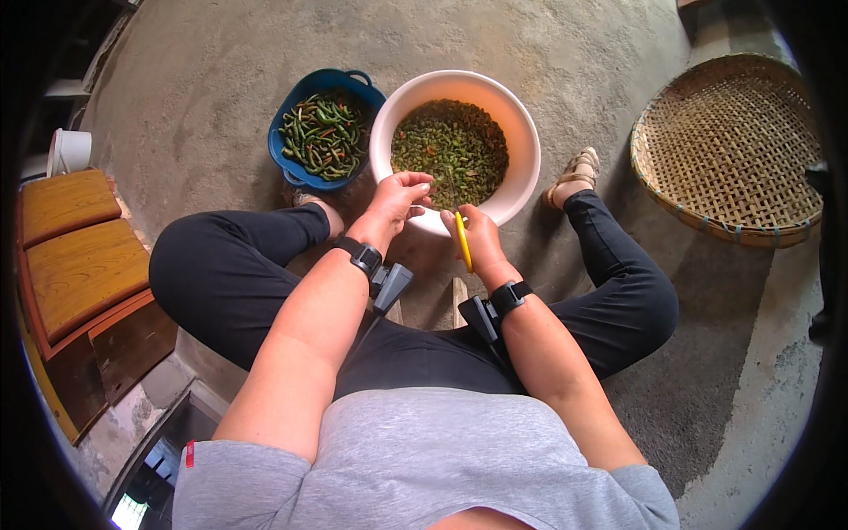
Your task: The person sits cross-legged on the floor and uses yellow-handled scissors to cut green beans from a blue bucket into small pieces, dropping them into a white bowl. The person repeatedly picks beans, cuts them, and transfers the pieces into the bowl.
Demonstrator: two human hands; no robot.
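My right hand (480,238) is closed around yellow-handled scissors (463,244) at the near rim of a large white plastic basin (528,159). The blades point into the basin and show only faintly. Chopped green chili peppers (450,149) with a few red bits fill its bottom. Over the basin's near left rim, my left hand (401,195) has its fingertips drawn together; whether a piece of pepper is between them is too small to tell. Left of the basin, a blue plastic basket (277,136) with handles contains whole green chili peppers (324,136), a few of them reddish.
A round woven bamboo tray (729,139) leans at the right. Wooden furniture with orange-brown panels (86,265) stands at the left, near a white bucket (69,152). My bent legs (225,285) flank the basin on the rough concrete floor (530,40).
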